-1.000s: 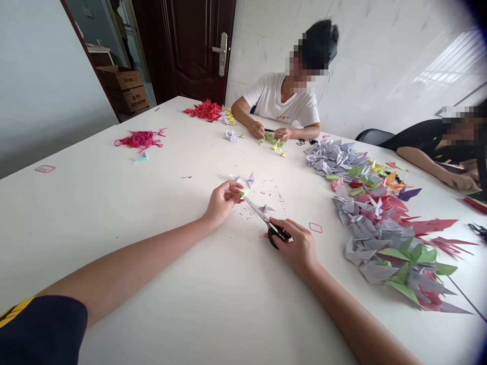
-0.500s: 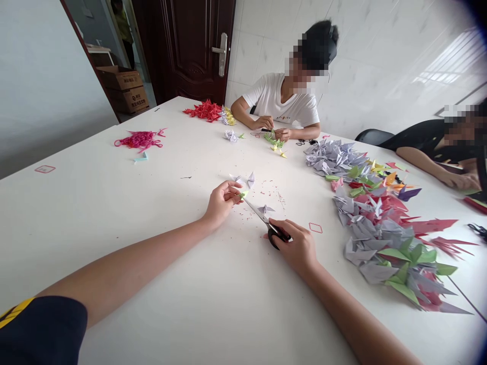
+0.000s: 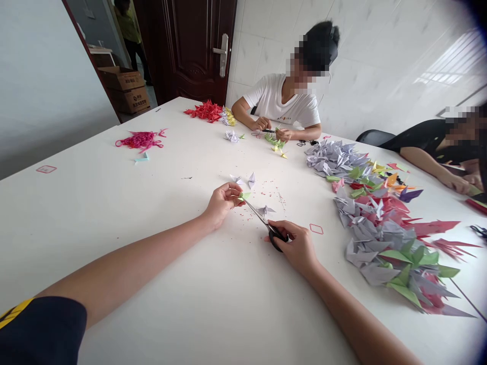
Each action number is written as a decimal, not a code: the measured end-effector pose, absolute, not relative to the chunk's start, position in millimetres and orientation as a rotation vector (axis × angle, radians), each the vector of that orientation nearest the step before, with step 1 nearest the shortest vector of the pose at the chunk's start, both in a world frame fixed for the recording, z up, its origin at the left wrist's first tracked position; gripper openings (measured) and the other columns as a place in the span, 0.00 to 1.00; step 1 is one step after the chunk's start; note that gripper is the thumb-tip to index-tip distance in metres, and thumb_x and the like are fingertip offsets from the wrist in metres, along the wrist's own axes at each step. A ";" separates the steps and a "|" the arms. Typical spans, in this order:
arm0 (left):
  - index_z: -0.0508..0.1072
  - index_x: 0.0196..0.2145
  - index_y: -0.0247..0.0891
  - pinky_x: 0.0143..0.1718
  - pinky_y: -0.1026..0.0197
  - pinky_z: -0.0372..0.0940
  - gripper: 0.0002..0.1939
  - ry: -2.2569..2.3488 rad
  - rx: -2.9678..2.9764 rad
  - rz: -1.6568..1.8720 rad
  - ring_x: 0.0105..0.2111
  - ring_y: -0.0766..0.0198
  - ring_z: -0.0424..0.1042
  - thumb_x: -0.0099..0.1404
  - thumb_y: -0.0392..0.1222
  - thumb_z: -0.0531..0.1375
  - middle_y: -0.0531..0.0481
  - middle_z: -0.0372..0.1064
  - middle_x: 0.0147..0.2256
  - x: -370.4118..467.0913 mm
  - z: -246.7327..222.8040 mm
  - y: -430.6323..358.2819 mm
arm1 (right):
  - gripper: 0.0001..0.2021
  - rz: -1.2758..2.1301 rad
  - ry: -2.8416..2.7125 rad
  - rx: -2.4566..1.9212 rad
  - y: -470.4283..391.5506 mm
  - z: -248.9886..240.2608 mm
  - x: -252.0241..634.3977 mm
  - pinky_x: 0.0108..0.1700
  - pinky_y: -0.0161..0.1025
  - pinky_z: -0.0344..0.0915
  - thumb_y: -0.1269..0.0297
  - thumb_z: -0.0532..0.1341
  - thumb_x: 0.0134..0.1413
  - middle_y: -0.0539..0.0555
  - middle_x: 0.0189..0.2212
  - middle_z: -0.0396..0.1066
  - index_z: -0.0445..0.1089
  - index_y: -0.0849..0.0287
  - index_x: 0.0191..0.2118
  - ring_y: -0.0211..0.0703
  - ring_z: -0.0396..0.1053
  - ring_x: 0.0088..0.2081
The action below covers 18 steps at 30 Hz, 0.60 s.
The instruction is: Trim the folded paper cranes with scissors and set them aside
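Near the middle of the white table (image 3: 160, 284), my left hand (image 3: 224, 204) pinches a small green folded paper piece (image 3: 244, 195) between its fingertips. My right hand (image 3: 294, 244) is closed around the black handles of scissors (image 3: 262, 218), whose blades point up and left. The blade tips touch or nearly touch the green paper; which one cannot be made out. White paper cranes (image 3: 251, 180) lie just beyond my left hand, and another white crane (image 3: 266, 210) rests beside the blades. Tiny red scraps are scattered around them.
A large heap of folded paper (image 3: 380, 223) covers the table's right side. Pink strings (image 3: 141, 140) lie at the left, red cranes (image 3: 205, 110) at the far edge. A person in white (image 3: 283, 101) sits opposite; another in black (image 3: 422, 142) sits at the right.
The scissor blades look closer together, and the green paper has turned slightly in my left hand. In the doorway, the standing person has come further into view.
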<state>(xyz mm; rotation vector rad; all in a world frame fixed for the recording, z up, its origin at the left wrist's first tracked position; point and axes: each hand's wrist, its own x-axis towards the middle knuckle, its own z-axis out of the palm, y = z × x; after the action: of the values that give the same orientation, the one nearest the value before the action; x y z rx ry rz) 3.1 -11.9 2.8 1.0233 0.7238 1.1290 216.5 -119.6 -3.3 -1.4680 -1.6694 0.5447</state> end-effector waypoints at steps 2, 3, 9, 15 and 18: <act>0.71 0.33 0.36 0.43 0.59 0.69 0.14 0.713 1.012 1.119 0.34 0.68 0.71 0.47 0.29 0.64 0.53 0.69 0.33 3.2 2.9 -11.8 | 0.16 0.565 -1.653 -1.483 -119.5 -3.4 216.3 0.29 0.37 0.64 0.68 0.59 0.44 0.50 0.23 0.73 0.78 0.58 0.40 0.40 0.65 0.24; 0.71 0.33 0.36 0.43 0.59 0.69 0.13 0.712 1.013 1.119 0.34 0.68 0.71 0.47 0.30 0.64 0.53 0.69 0.32 3.4 2.9 -11.8 | 0.16 0.577 -1.647 -1.489 -119.7 -3.2 215.9 0.28 0.37 0.64 0.68 0.59 0.44 0.49 0.22 0.73 0.78 0.59 0.40 0.39 0.64 0.24; 0.71 0.30 0.36 0.39 0.59 0.68 0.11 0.765 1.097 1.170 0.31 0.67 0.71 0.49 0.36 0.68 0.53 0.70 0.29 4.7 3.8 -13.5 | 0.15 0.582 -1.640 -1.543 -124.2 0.0 211.4 0.26 0.35 0.60 0.68 0.58 0.45 0.49 0.21 0.71 0.77 0.58 0.39 0.39 0.64 0.22; 0.74 0.32 0.35 0.40 0.56 0.68 0.16 0.861 1.217 1.178 0.32 0.62 0.74 0.53 0.49 0.71 0.48 0.72 0.31 3.9 7.1 -16.5 | 0.13 0.325 -1.737 -1.553 -127.5 -4.2 210.8 0.27 0.35 0.63 0.69 0.58 0.48 0.49 0.25 0.76 0.75 0.56 0.40 0.40 0.68 0.25; 0.75 0.32 0.35 0.41 0.54 0.69 0.18 0.858 1.197 1.168 0.33 0.62 0.74 0.52 0.50 0.72 0.48 0.73 0.31 4.1 8.2 -16.6 | 0.14 0.201 -1.788 -1.553 -128.8 -6.3 210.2 0.28 0.36 0.64 0.69 0.57 0.50 0.50 0.28 0.78 0.75 0.55 0.42 0.40 0.70 0.25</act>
<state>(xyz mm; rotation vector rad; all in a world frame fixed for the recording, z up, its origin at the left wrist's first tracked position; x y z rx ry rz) 4.1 -16.6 8.2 1.1971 0.8577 1.1685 210.2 -128.8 -6.3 -1.5526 -1.7884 0.2012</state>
